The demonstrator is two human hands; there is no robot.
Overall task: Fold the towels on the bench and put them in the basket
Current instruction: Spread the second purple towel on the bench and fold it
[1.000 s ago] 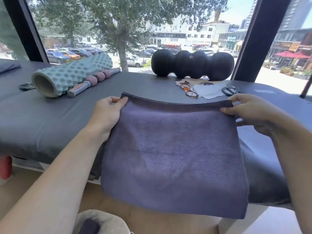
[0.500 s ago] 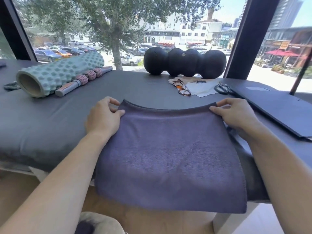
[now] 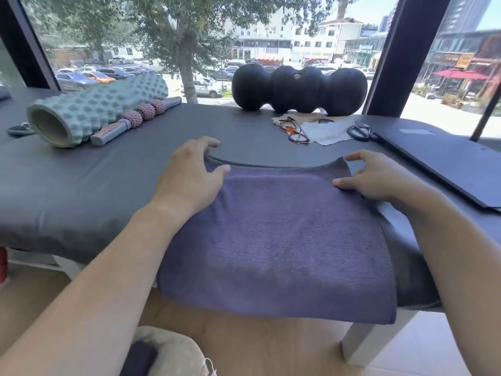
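Both hands on the far corners of the purple towel

Left hand sits on the towel's far left corner, thumb lying on top of the cloth, fingers reaching past the hem onto the bench. Looks like I'm pinching that corner, but the fingertips are bent over the edge so I can't really tell how much cloth they've got. My right hand is over the far right corner with the fingers spread and loosely bent, thumb pressing the cloth, nothing actually gripped.

The purple towel is lying flat on the grey padded bench, and its near edge hangs over the front of the bench toward me. The far hem dips in a shallow curve between my hands.

Other stuff on the bench: a teal bumpy foam roller at the far left with a massage stick right beside it, a black peanut-shaped roller by the window, glasses next to a white cloth, black scissors, and a dark flat board on the right. Down at the bottom there's a beige basket with something dark purple in it.
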